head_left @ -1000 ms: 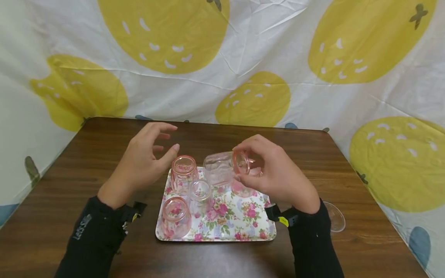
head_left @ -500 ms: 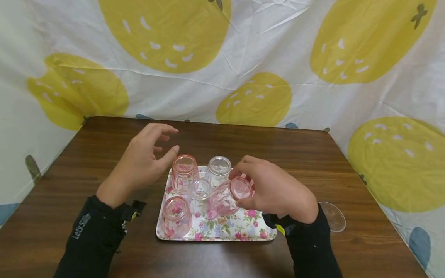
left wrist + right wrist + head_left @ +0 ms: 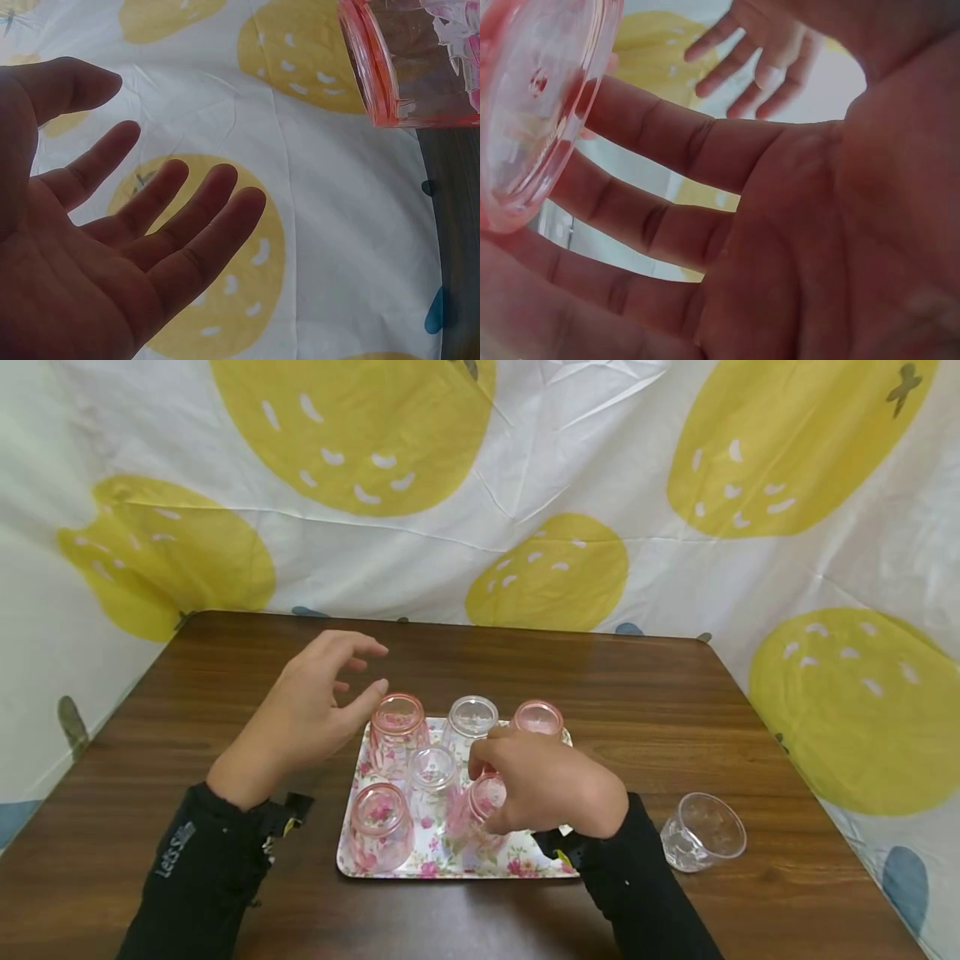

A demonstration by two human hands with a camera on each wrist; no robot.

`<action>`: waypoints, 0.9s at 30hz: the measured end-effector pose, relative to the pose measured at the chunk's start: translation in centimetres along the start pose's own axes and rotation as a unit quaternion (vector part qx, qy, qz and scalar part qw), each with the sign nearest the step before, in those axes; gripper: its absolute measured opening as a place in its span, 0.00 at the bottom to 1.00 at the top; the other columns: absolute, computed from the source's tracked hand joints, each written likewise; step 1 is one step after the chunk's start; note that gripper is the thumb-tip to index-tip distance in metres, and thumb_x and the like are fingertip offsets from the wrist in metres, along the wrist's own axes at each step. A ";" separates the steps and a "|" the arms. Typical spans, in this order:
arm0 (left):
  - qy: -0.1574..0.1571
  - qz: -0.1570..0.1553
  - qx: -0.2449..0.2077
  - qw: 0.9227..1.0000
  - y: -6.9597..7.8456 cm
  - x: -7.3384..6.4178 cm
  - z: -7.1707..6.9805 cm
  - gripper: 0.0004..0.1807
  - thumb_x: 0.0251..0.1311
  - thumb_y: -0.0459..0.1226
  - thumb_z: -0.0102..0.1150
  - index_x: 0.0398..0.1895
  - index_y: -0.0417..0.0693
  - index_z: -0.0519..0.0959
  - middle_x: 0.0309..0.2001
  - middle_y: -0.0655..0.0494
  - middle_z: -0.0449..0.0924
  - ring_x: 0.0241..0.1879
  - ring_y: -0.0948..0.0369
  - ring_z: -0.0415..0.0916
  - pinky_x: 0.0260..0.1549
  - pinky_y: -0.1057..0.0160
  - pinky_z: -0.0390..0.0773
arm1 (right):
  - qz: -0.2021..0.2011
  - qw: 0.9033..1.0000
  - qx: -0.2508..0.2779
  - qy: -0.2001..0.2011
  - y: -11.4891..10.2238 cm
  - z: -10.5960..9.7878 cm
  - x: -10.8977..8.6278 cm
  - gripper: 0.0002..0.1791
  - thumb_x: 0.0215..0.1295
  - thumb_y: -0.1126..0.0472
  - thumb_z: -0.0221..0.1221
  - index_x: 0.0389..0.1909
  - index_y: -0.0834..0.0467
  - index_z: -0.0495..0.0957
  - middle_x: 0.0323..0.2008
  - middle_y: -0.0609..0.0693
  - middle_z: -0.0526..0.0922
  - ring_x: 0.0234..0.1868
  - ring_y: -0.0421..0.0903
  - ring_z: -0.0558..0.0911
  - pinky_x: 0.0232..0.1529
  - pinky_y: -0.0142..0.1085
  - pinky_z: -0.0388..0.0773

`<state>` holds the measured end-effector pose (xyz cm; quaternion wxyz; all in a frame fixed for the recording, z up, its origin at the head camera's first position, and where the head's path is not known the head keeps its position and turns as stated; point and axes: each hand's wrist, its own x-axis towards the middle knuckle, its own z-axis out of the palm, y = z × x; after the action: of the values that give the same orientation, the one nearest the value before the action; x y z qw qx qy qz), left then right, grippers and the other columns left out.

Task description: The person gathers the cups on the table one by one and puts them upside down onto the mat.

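Observation:
My right hand (image 3: pixel 555 781) grips a pink glass (image 3: pixel 487 793) near its upturned base, over the right half of the floral tray (image 3: pixel 427 867). Close up in the right wrist view, the fingertips touch the rim of that pink base (image 3: pixel 536 112). My left hand (image 3: pixel 303 702) hovers at the tray's left with fingers spread and loosely bent, holding nothing. Beside its thumb stands an upturned pink glass (image 3: pixel 397 735). Also upturned on the tray are a pink glass (image 3: pixel 381 831) at front left, a clear glass (image 3: pixel 432 777) and another clear glass (image 3: pixel 472 722) behind, and a pink glass (image 3: pixel 538 717) at back right.
A clear glass (image 3: pixel 703 833) stands mouth up on the wooden table (image 3: pixel 780 893), right of the tray and close to my right sleeve (image 3: pixel 637 868). Behind the table hangs a white cloth (image 3: pixel 420 560) with yellow fruit shapes.
My right hand has moved left and toward me, bringing the pink glass from tilted to nearly upright, base up. Before that, it let go of the back-right pink glass. The left hand has barely moved.

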<state>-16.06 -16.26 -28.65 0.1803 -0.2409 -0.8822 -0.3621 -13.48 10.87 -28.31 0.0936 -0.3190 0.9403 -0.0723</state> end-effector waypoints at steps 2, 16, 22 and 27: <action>-0.004 -0.001 0.001 1.000 0.0 0.0 0.0 0.18 0.67 0.36 0.62 0.59 0.45 0.75 0.60 0.47 0.73 0.54 0.48 0.76 0.46 0.44 0.83 | 0.005 1.000 0.000 -0.006 -0.2 0.3 0.3 0.23 0.46 0.54 0.76 0.43 0.50 0.80 0.41 0.44 0.80 0.38 0.41 0.76 0.40 0.35 0.77; -0.021 -0.007 0.010 1.000 0.1 0.0 -0.1 0.18 0.67 0.36 0.62 0.58 0.45 0.75 0.60 0.47 0.73 0.54 0.48 0.76 0.46 0.43 0.83 | 0.003 1.000 -0.023 -0.020 -0.7 1.4 1.4 0.24 0.44 0.48 0.79 0.41 0.50 0.81 0.35 0.43 0.79 0.32 0.40 0.75 0.36 0.35 0.75; -0.028 -0.010 0.012 0.999 0.2 0.0 -0.2 0.18 0.67 0.36 0.62 0.58 0.45 0.75 0.60 0.47 0.73 0.53 0.49 0.77 0.46 0.44 0.83 | 0.007 0.999 -0.023 -0.027 -0.9 1.4 1.6 0.26 0.43 0.46 0.80 0.41 0.50 0.81 0.31 0.42 0.78 0.30 0.41 0.75 0.36 0.35 0.75; -0.040 -0.014 0.013 0.999 0.2 0.1 0.0 0.18 0.67 0.37 0.62 0.58 0.45 0.75 0.60 0.47 0.73 0.53 0.49 0.76 0.46 0.45 0.83 | 0.008 0.999 -0.018 -0.029 -0.8 1.4 1.6 0.25 0.43 0.48 0.80 0.41 0.50 0.81 0.28 0.41 0.77 0.29 0.41 0.75 0.34 0.35 0.75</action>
<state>-15.99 -16.15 -28.47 0.1432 -0.2406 -0.8966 -0.3432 -13.94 9.12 -29.74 0.1157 -0.3152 0.9409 -0.0449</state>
